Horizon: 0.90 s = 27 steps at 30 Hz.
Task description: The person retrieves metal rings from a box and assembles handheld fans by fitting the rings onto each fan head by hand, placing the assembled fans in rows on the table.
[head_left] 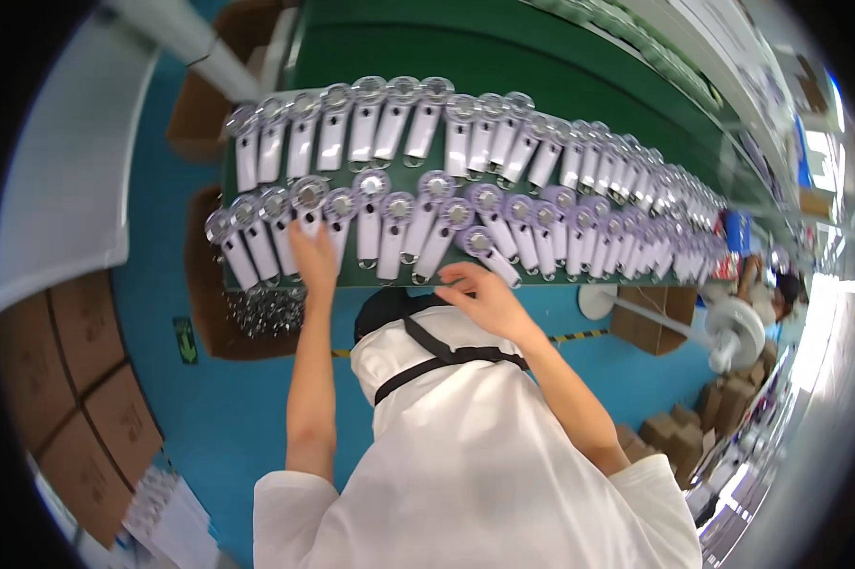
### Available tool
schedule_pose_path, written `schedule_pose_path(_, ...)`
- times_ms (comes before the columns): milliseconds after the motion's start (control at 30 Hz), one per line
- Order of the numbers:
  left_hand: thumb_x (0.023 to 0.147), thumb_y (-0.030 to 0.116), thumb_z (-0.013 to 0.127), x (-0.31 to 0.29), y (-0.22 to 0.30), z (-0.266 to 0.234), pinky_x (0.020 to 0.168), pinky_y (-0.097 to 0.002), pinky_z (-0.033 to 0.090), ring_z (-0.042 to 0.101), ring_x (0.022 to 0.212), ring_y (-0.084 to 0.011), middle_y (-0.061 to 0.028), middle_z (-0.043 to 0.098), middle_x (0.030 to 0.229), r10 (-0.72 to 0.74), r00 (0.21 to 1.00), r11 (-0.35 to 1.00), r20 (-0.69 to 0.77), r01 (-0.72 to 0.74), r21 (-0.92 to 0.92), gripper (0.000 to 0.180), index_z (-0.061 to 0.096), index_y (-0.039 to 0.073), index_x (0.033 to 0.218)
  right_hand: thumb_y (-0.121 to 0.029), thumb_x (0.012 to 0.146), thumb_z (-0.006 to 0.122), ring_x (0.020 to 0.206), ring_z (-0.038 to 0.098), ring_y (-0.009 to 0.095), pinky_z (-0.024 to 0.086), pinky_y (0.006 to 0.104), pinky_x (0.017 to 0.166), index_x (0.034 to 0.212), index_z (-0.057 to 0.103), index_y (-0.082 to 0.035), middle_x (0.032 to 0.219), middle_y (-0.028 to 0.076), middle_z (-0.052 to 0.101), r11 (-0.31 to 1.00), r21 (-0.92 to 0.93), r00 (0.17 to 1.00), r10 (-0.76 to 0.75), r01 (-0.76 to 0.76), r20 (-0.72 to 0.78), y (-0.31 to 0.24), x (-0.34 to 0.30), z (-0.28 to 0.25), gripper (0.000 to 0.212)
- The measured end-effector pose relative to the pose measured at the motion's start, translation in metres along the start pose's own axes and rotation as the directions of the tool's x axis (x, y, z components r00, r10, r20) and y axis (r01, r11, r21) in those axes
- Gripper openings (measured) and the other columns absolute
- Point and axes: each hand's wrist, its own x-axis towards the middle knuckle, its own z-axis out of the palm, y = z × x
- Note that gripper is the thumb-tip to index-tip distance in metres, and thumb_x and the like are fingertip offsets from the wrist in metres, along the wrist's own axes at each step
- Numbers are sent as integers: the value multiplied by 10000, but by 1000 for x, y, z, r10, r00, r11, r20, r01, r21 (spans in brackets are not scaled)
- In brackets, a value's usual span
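Two long rows of small white-and-lilac handheld fans with round clear heads lie along the green work table (380, 38). In the near row, my left hand (315, 261) is closed around the lower handle of one handheld fan (309, 197), whose head points away from me. My right hand (484, 299) hovers at the table's near edge, fingers loosely bent and apart, with nothing visible in them. Just beyond it, another fan (492, 254) lies slanted, closer to the edge than its neighbours. Part of the left hand's grip is hidden by the hand itself.
Below the table's left end stands an open carton (247, 349) with many small shiny pieces. Closed cartons (124, 417) are stacked at left. A white pedestal fan (734, 332) stands at right, near another carton (650, 318). Another person (764, 294) is at the far right.
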Motion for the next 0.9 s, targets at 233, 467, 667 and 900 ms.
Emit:
schedule_pose_path(233, 920, 246, 627, 6, -29, 8, 1028, -449, 368, 487, 1155, -445, -317, 509, 1221, 88, 996, 992, -2, -88, 94, 558, 429, -139, 1270, -258, 856, 696, 867, 667, 249, 515, 352, 770, 1134, 615, 5, 1050, 161, 662, 1000, 6, 995, -11, 11, -98, 18, -10, -9, 391)
schedule_pose_path(467, 909, 200, 621, -9, 16, -7, 935, -506, 397, 506, 1066, -433, -295, 529, 1123, 307, 952, 871, -23, -271, 409, 444, 509, -113, 1204, -286, 856, 692, 861, 661, 252, 523, 354, 774, 1122, 626, -8, 980, 153, 681, 1000, 14, 985, 7, -5, -173, 51, -18, -40, 390)
schedule_pose_path(667, 808, 305, 696, -19, 48, 22, 844, -508, 413, 518, 970, -441, -283, 532, 1004, 225, 964, 832, 138, -264, 487, 513, 548, -106, 1075, -251, 893, 675, 828, 659, 177, 524, 306, 730, 1142, 615, 15, 983, 128, 688, 990, 93, 946, 127, -103, -297, 97, -41, -93, 369)
schedule_pose_path(900, 806, 259, 701, -21, 46, 23, 834, -530, 402, 528, 923, -438, -271, 560, 947, 138, 981, 827, 135, -189, 530, 390, 580, -86, 942, -239, 883, 684, 781, 654, 162, 525, 312, 705, 1106, 628, 21, 948, 118, 699, 986, 132, 881, 153, -105, -448, 119, -71, -104, 347)
